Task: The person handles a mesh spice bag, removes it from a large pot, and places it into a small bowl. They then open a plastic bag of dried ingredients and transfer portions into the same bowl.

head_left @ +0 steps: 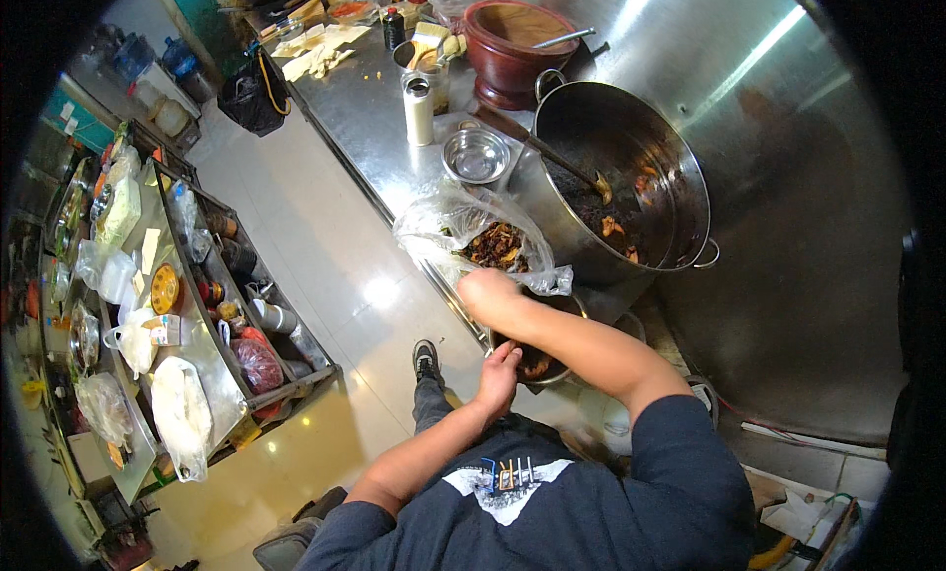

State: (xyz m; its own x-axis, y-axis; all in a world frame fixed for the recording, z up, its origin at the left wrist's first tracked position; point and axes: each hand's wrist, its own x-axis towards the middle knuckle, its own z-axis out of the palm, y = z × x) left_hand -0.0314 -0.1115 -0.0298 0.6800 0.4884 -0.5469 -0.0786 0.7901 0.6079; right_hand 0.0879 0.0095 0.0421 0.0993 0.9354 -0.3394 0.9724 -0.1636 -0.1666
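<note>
My right hand [488,296], curled and blurred, is at the near edge of a clear plastic bag [436,212] that lies open on the steel counter with dark dried spices [494,247] inside. Whether its fingers grip anything is hidden. Below it, my left hand [499,377] pinches the rim of a metal pot [580,305] holding dark contents, partly covered by my right forearm. A large steel stockpot [706,201] stands beyond, with dark residue, reddish-brown pieces and a long-handled ladle [550,153] leaning in it.
On the steel counter [340,113] stand a steel bowl [476,157], a white shaker bottle [419,116], brushes in a container [425,50] and a reddish-brown mortar [491,46]. To the left, across the tiled floor, is a steel shelf unit [199,334] with bagged food.
</note>
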